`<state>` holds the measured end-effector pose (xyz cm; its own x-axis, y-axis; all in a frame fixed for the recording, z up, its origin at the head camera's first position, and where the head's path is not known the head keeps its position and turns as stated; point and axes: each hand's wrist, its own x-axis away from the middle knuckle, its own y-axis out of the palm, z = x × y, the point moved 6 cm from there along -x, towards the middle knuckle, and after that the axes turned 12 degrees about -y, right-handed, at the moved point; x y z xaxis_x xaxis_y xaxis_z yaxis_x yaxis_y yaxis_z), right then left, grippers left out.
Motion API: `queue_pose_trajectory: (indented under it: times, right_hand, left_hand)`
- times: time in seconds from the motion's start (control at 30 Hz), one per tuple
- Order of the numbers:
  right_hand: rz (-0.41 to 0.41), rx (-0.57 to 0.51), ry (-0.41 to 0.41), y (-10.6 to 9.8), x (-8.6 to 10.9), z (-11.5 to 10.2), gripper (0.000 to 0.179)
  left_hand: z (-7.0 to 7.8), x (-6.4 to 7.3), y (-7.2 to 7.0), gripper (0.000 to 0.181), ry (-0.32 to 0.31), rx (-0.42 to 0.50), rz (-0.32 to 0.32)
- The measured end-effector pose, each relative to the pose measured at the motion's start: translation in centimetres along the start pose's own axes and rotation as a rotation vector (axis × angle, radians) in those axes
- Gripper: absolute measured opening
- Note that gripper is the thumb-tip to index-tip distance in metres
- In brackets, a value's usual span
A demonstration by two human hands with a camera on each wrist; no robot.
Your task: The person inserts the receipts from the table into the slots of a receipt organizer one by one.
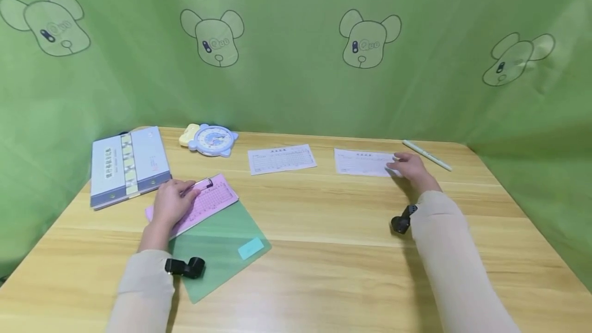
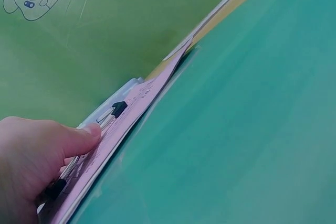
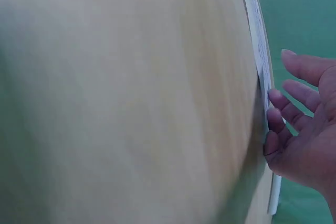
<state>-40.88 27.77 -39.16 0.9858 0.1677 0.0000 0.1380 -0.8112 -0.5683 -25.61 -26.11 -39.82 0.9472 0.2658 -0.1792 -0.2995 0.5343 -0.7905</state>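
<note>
A translucent green clipboard lies on the table at the left, with a pink printed form at its far end. My left hand grips the metal clip over the pink form, thumb on top; the other fingers are mostly hidden. Black caps show on the clip's ends. At the far right, my right hand is at the right end of a white printed slip. Its fingers are loosely bent and spread apart, fingertips right at the paper in the right wrist view.
Another white slip lies at the back middle. A pale green pen is beyond my right hand. A blue-edged ledger and a blue toy-like clock stand at the back left. Green curtain encloses the table.
</note>
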Motion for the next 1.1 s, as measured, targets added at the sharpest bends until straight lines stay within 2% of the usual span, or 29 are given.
queue_pose_trajectory:
  times: [0.17,0.43,0.67,0.87,1.1]
  right_hand:
    - [0.062,0.011,0.010,0.3,0.4,0.3,0.061]
    - [0.016,0.242,0.021,1.1,1.0,0.2,0.069]
    - [0.014,0.298,0.015,1.0,1.5,0.0,0.065]
    - [0.066,0.356,0.038,0.8,2.1,-0.5,0.059]
    - [0.092,0.339,-0.031,1.3,2.2,-0.7,0.051]
  left_hand:
    - [-0.2,0.0,-0.1,0.033,-0.011,0.018,-0.004]
    - [-0.6,0.1,0.0,0.035,-0.028,0.054,-0.022]
    - [-0.5,0.2,0.1,0.034,-0.019,0.065,-0.012]
    - [-0.3,0.1,0.2,0.034,-0.022,0.070,-0.020]
    - [-0.2,0.2,0.1,0.033,-0.027,0.081,-0.026]
